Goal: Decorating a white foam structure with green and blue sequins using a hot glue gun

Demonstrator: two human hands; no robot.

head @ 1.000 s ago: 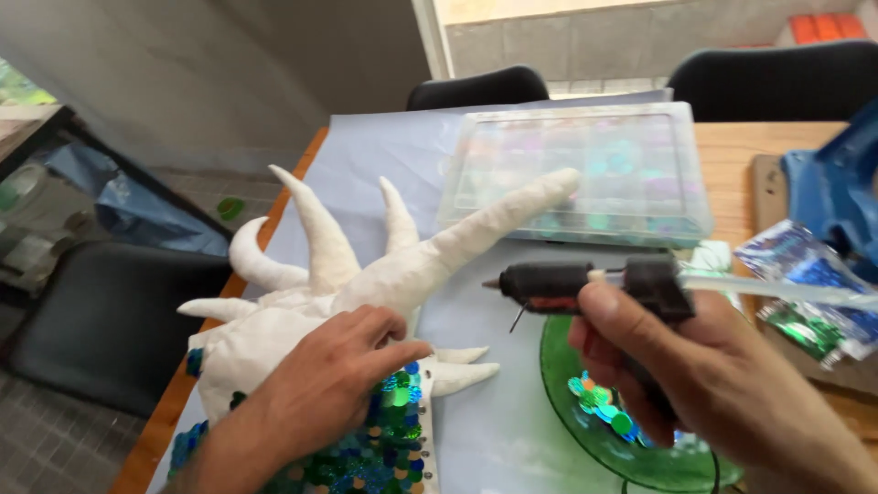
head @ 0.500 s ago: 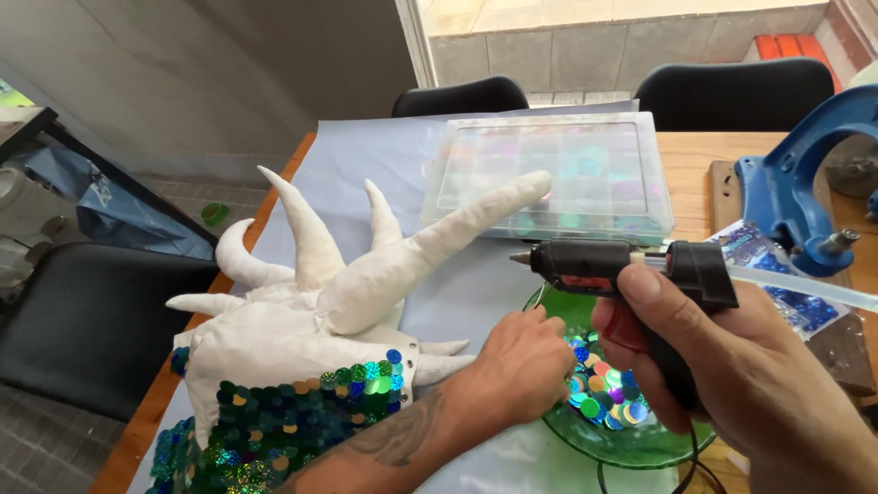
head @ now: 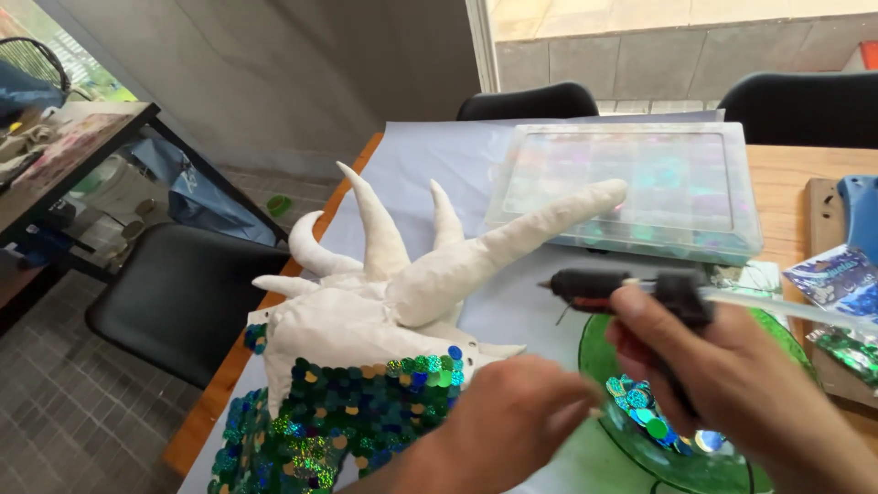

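Over the green plate [head: 732,467] of sequins [head: 645,412], right hand [head: 732,384] grips a glue gun [head: 631,288]; left hand [head: 512,421], fingers loosely curled, reaches beside the horned sculpture [head: 366,320]

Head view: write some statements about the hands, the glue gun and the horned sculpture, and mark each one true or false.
1. The right hand holds a black glue gun. True.
2. The glue gun's nozzle points to the right. False: it points left, toward the white horned sculpture.
3. The left hand grips a horn. False: it is beside the green plate of sequins.
4. The clear plastic box is closed. True.
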